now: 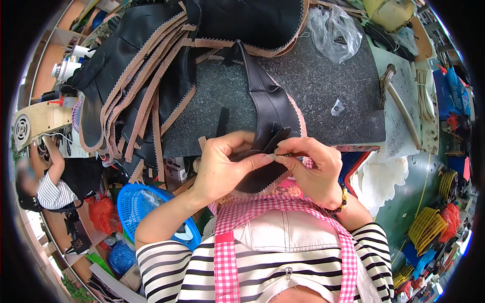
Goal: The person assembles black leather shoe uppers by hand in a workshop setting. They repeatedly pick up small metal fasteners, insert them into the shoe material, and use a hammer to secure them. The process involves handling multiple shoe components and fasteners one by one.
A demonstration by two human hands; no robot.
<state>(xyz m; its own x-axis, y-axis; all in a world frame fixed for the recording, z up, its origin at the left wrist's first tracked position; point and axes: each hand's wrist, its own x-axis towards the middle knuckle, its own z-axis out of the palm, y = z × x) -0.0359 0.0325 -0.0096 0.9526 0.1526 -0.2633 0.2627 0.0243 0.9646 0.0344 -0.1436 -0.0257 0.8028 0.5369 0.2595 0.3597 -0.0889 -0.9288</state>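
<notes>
A long black leather piece (pixel 268 103) with a zigzag-cut tan edge runs from the tabletop down over the front edge toward my lap. My left hand (pixel 221 164) grips it near its lower part, thumb pointing right and fingers partly behind the leather. A small black leather tab (pixel 277 140) with a rounded end sticks up between my hands. At the tab's base my right hand (pixel 314 164) pinches with thumb and forefinger, the tips almost meeting my left thumb. Whatever tiny thing is in that pinch is too small to make out.
Stacked black leather pieces (pixel 139 55) with tan zigzag edges cover the dark table (pixel 323 106) at left and back. A clear plastic bag (pixel 336 33) and a hammer (pixel 388 83) lie to the right. Below left stands a blue basket (pixel 132 207); another person (pixel 55 187) works at far left.
</notes>
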